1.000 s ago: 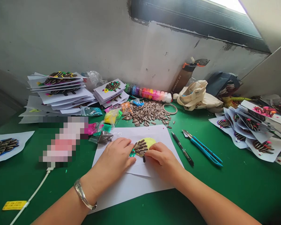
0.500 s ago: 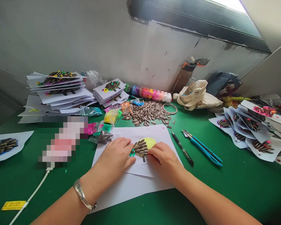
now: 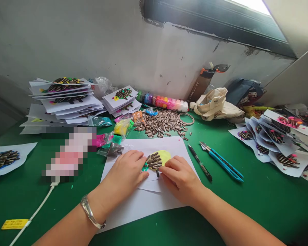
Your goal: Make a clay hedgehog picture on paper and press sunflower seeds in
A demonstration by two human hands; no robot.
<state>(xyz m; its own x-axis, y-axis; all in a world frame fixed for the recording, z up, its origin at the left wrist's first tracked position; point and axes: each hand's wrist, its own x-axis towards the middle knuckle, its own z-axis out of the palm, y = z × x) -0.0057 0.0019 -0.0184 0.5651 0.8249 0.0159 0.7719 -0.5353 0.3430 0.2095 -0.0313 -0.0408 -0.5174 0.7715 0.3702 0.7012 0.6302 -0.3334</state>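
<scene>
A hedgehog picture of striped sunflower seeds (image 3: 154, 160) lies on a white card in front of me. Yellow clay (image 3: 164, 156) spreads at its upper right, and green clay (image 3: 145, 167) shows at its left end. My left hand (image 3: 130, 169) lies on the card at the picture's left, fingers stretched out and thumb apart. At the right edge of the seeds, my right hand (image 3: 179, 176) is closed, thumb and fingers drawn together. Whatever it pinches is hidden. Beneath the card is a larger white sheet (image 3: 133, 212).
Behind the sheet lies a heap of sunflower seeds (image 3: 161, 123), with clay bags (image 3: 123, 127) at its left. A pen (image 3: 200, 162) and a blue utility knife (image 3: 222, 162) lie at right. Finished cards stand in stacks at left (image 3: 66, 102) and right (image 3: 277, 140).
My right hand has shifted slightly left, its fingertips now against the lower right seeds. More yellow clay shows beside them. My left hand has stayed in place.
</scene>
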